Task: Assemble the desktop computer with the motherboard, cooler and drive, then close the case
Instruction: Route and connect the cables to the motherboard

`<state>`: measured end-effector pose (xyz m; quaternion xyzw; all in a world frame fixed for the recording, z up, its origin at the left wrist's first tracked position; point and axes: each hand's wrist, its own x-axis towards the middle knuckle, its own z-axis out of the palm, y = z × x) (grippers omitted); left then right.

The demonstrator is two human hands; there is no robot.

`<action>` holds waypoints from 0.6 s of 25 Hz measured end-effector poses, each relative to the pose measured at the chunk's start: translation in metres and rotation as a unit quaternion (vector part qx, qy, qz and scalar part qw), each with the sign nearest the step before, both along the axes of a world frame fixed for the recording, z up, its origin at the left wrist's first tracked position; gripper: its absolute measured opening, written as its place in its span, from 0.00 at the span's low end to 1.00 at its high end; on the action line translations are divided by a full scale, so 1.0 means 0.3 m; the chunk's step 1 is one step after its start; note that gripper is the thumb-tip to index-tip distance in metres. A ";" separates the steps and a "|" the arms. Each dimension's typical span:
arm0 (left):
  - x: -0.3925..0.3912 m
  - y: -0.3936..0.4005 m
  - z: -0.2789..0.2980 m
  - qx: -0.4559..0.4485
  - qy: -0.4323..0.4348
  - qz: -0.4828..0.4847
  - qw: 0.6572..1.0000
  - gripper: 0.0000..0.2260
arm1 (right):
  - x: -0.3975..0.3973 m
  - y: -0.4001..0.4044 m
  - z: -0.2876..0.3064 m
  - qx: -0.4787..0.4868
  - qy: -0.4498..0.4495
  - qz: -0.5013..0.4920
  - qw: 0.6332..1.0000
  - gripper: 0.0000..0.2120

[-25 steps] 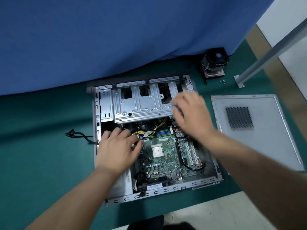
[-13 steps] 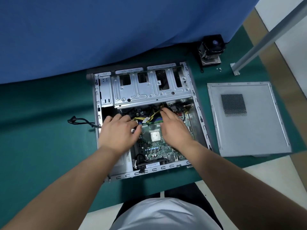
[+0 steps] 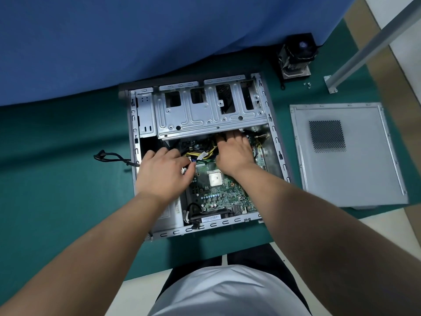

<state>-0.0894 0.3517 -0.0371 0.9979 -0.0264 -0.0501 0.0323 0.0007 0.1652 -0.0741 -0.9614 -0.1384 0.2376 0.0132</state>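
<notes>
Open case [image 3: 276,142] lies flat on green mat [image 3: 57,190], motherboard [image 3: 218,190] inside. Left hand [image 3: 164,176] pinches cables [image 3: 200,155]. Right hand [image 3: 234,153] reaches under drive cage [image 3: 205,117], fingertips hidden, grip unclear. Side panel [image 3: 346,167] right; cooler [image 3: 296,58] behind.

The right hand's [image 3: 234,153] fingertips vanish under the silver metal drive cage [image 3: 205,115], so its grip cannot be told. The left hand [image 3: 163,176] covers part of the green motherboard [image 3: 223,192]. The small screws [image 3: 307,85] near the black cooler [image 3: 296,55] are too tiny to count.
</notes>
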 end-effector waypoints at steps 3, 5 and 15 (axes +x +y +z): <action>0.002 0.000 -0.004 -0.005 -0.006 0.003 1.000 0.24 | 0.003 -0.001 -0.006 -0.015 -0.021 0.007 1.000 0.12; 0.002 0.002 -0.007 -0.009 -0.014 0.006 1.000 0.24 | 0.002 -0.004 -0.012 0.012 0.016 0.002 1.000 0.15; -0.002 0.004 -0.003 -0.030 -0.036 -0.016 0.999 0.18 | -0.166 -0.052 0.070 0.211 -0.043 0.012 0.976 0.31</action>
